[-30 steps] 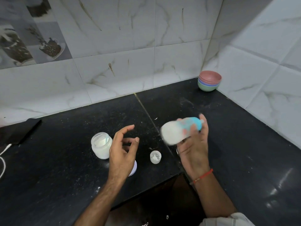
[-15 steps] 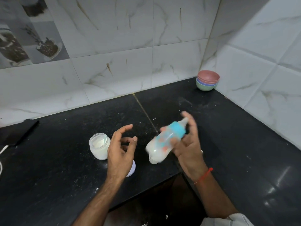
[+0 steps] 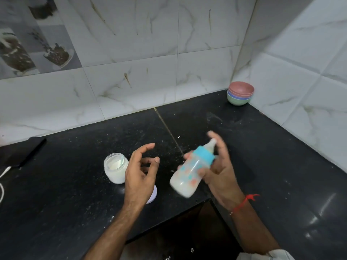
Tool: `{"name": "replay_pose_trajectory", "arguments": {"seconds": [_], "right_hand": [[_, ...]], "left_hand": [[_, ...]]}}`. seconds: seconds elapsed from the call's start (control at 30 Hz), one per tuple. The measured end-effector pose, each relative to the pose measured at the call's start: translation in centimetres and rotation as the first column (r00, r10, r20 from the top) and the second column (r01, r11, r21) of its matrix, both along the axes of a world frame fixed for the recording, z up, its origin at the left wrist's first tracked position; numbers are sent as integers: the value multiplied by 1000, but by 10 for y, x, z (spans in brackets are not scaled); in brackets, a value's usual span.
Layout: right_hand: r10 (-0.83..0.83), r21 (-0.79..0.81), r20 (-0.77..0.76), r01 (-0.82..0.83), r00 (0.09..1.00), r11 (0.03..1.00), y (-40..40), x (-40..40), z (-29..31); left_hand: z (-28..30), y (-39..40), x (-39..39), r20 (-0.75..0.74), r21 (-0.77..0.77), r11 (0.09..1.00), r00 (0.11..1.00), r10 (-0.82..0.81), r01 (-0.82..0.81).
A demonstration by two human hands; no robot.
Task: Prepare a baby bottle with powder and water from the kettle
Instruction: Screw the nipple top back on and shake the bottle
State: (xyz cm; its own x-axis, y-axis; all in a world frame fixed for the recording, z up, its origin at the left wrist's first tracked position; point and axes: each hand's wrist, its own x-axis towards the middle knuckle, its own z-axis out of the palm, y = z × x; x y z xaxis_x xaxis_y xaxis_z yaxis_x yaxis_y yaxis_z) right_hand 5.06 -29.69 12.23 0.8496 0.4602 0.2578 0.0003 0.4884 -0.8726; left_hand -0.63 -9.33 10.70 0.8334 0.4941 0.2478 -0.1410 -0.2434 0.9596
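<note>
Right grip [image 3: 218, 171] grasps a tilted baby bottle [image 3: 189, 175] of milky liquid; left grip [image 3: 139, 169] released, open powder jar [image 3: 116, 170] just beyond it.

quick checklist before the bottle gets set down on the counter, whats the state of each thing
1. Blue collar and teat on the baby bottle: ok.
2. Right hand grips the bottle: ok.
3. Milky liquid inside, evenly mixed: cannot tell, blurred.
4. Left hand free, holding nothing: ok.
5. Powder jar closed: not ok, no lid on it.
6. Counter clean: not ok, white specks.
</note>
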Motion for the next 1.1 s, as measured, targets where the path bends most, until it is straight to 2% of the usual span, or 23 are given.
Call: {"name": "replay_pose_trajectory", "arguments": {"seconds": [0.07,0.13,0.17,0.23,0.3,0.33,0.37,0.4,0.43,0.5,0.57,0.63,0.67,0.7,0.77,0.8,0.87,0.9,0.93,1.0,1.03,1.07,1.1], "right_hand": [[-134,311,-320,237,938,920,-1,8,0],[20,619,-539,380,842,687,-3,17,-2],[43,633,-566,401,823,662,-3,17,-3],[-71,485,-492,341,868,805,1,13,-4],[-125,134,-168,148,978,980,4,3,-1],[0,-59,17,1,1000,998,5,-2,-3],[149,-213,118,-121,982,969,5,-5,-2],[220,-277,131,-177,967,944,6,-7,-2],[208,-256,118,-173,971,951,7,-6,0],[-16,-15,-14,16,1000,1000,10,-6,5],[-155,318,-357,276,921,907,9,5,6],[3,593,-605,448,796,669,2,17,4],[52,640,-629,478,776,602,2,19,2],[50,638,-619,465,784,613,3,16,2],[-138,400,-486,360,863,843,8,7,4],[-212,184,-295,273,932,944,9,3,2],[-60,-168,81,73,995,983,11,-1,-8],[24,-222,114,2,993,975,12,-3,-9],[27,-193,76,-12,997,981,13,-5,-8],[-115,77,-159,129,981,989,16,-5,-1],[-132,277,-360,241,924,930,15,-1,0],[-57,470,-522,343,851,814,11,6,-1],[36,599,-603,422,797,680,8,12,-2]], "left_hand": [[0,1,0,6,-6,1000,1000,8,-8],[0,2,-1,4,-10,1000,1000,10,-10],[0,1,-1,3,-11,1000,1000,7,-7],[-1,0,-1,6,-6,1000,1000,-2,2],[0,-2,0,9,-1,1000,1000,-7,7],[0,-3,0,11,-2,1000,1000,-8,8],[1,-4,0,13,0,1000,1000,-9,9],[2,-5,1,13,5,1000,1000,-10,10],[2,-5,1,13,6,1000,1000,-11,11],[3,-5,1,12,-7,1000,1000,-13,13],[2,-3,1,13,-20,1000,1000,-12,12],[2,-3,0,9,-20,1000,1000,-8,8],[1,-2,-1,6,-17,1000,1000,-7,7],[1,-2,-2,6,-17,1000,1000,-8,8],[1,-4,-2,11,-19,1000,1000,-10,10],[1,-4,-1,13,-17,1000,1000,-9,9],[2,-6,0,13,-14,1000,1000,-11,11],[3,-8,1,14,-10,1000,1000,-14,14],[3,-8,1,17,-9,1000,1000,-17,17],[5,-8,1,22,-19,1000,1000,-16,17],[5,-6,1,20,-25,1000,1000,-12,12],[4,-5,1,17,-27,1000,1000,-8,8],[4,-5,1,13,-25,1000,1000,-6,6]]}}
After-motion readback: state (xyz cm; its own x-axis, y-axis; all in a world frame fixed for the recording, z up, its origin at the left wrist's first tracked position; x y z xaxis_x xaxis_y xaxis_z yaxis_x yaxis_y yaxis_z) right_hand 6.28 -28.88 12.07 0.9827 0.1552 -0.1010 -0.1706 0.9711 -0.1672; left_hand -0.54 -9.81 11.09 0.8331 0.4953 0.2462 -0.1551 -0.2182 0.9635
